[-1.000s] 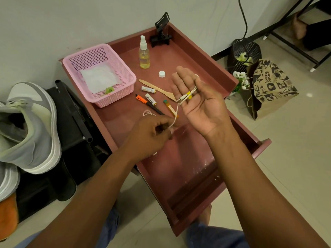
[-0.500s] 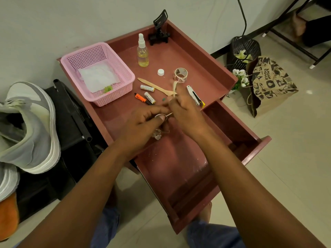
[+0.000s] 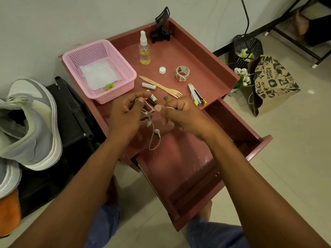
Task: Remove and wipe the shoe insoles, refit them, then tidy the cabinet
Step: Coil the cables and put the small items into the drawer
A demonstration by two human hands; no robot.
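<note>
2 hands [image 3: 154,111] pinching a white earphone cord [image 3: 152,138] above the open drawer [image 3: 202,178] of the red cabinet [image 3: 202,56].

Left hand [image 3: 128,113] curled, thumb and fingers gripping the cord; right hand [image 3: 179,111] likewise curled, thumb pressed on the same cord; 1 earbud [image 3: 157,133] dangling below, over the drawer front of the cabinet. On the cabinet top: pink basket [image 3: 125,68] at the left rear holding a white cloth [image 3: 100,73]; spray bottle [image 3: 144,49] and black phone holder [image 3: 162,31] toward the back wall; white cap [image 3: 162,70], tape roll [image 3: 182,73], wooden fork [image 3: 161,86], batteries [image 3: 149,85] and stapler [image 3: 196,95] mid-top, just beyond the hands. Left of the cabinet, grey shoes [image 3: 28,122] resting on a black rack [image 3: 71,111]; insoles not discernible. Right of the cabinet, on the floor, printed paper bag [image 3: 272,83] and black mesh bin [image 3: 245,49].
</note>
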